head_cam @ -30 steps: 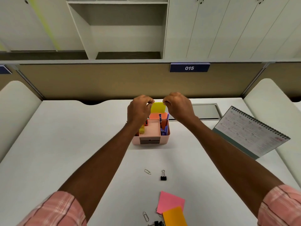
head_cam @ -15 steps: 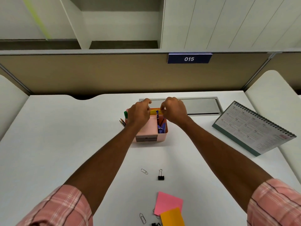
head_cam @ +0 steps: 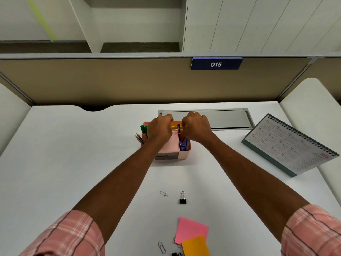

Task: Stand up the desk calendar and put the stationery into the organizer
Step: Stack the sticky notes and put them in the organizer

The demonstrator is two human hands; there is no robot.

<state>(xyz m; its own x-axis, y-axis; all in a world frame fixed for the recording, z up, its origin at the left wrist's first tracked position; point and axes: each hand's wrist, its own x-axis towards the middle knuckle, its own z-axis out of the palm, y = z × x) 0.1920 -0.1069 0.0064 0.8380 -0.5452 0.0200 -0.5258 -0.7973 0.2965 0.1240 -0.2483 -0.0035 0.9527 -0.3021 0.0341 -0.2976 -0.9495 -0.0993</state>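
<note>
Both hands are up at the pink organizer (head_cam: pixel 181 153), which sits near the middle of the table (head_cam: pixel 64 163), a little toward the far edge. The left hand (head_cam: pixel 159 129) and the right hand (head_cam: pixel 196 126) are curled tight, knuckles up, each gripping 1 end of a yellow sticky note (head_cam: pixel 175 127). The note is low in the organizer's back compartment, only a thin strip of it showing between the hands. The fingertips themselves are hidden behind the knuckles. Just behind the strip is something orange (head_cam: pixel 174 123), and a blue pen (head_cam: pixel 178 126) stands upright beside it. The right front compartment holds a purple-blue item (head_cam: pixel 183 144) I can't make out. Green markers (head_cam: pixel 143 128) and a few pencils (head_cam: pixel 139 139) stick out on the organizer's left side, partly behind the left wrist.

The desk calendar (head_cam: pixel 289 145) is at the right edge of the table, spiral binding turned to the right, 1 corner poking past the edge. I can't tell from here whether it is propped up or lying flat.

Toward the near edge, a paper clip (head_cam: pixel 163 194) and a black binder clip (head_cam: pixel 182 198) lie just beside each other. Closer in, right at the near edge, a pink sticky note (head_cam: pixel 190 230) is overlapped by an orange sticky note (head_cam: pixel 195 245), with another paper clip (head_cam: pixel 161 247) just to the left of them. A grey panel (head_cam: pixel 227 118) is set into the table by the far edge, right behind the hands.
</note>
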